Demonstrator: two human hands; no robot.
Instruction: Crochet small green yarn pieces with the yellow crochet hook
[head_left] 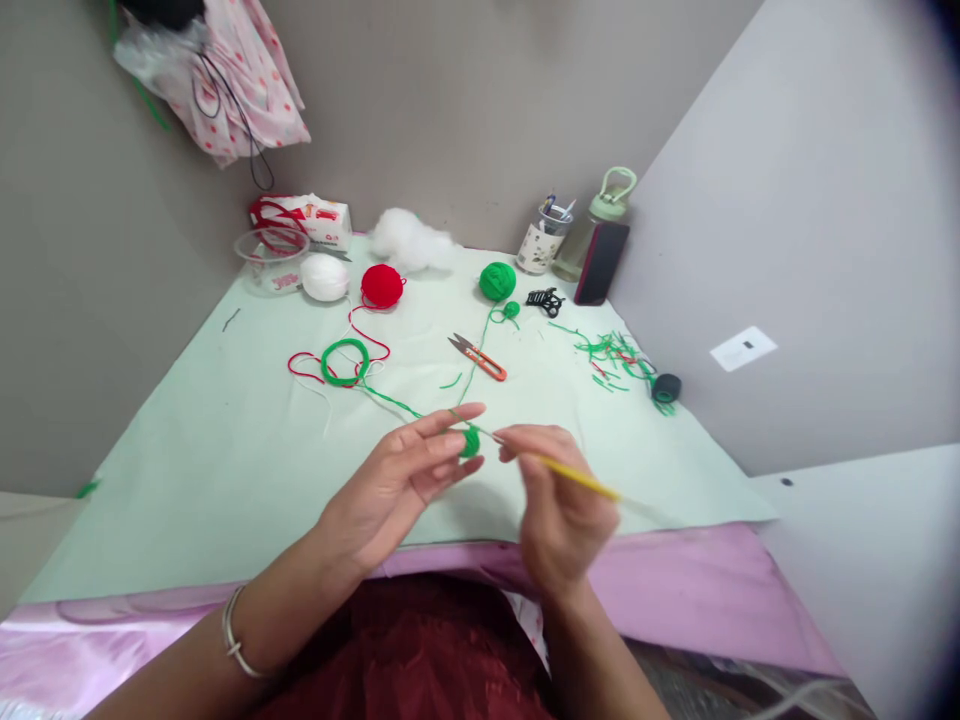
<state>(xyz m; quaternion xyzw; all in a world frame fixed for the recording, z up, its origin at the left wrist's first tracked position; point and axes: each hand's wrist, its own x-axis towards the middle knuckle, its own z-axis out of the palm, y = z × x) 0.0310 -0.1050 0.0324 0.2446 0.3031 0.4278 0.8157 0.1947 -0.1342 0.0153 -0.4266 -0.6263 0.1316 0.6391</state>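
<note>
Pinched in the fingers of my left hand (409, 475) is a small green crochet piece (470, 442). My right hand (562, 490) grips a crochet hook (581, 478) with a yellow handle, its thin metal tip reaching the piece. Green yarn runs from my left fingers up to a green yarn ball (497, 281). Another green strand leads left to a green crocheted ring (345, 362), which lies among red and white yarn. Orange thread snips (480, 358) rest on the table beyond my hands.
At the back stand a red yarn ball (382, 287), a white yarn ball (325, 277), white stuffing (411, 240), a plastic tub (271, 265), a pen cup (543, 243), a bottle (592, 230) and a phone (602, 263). Green yarn scraps (611, 352) lie right, near a black roll (666, 388).
</note>
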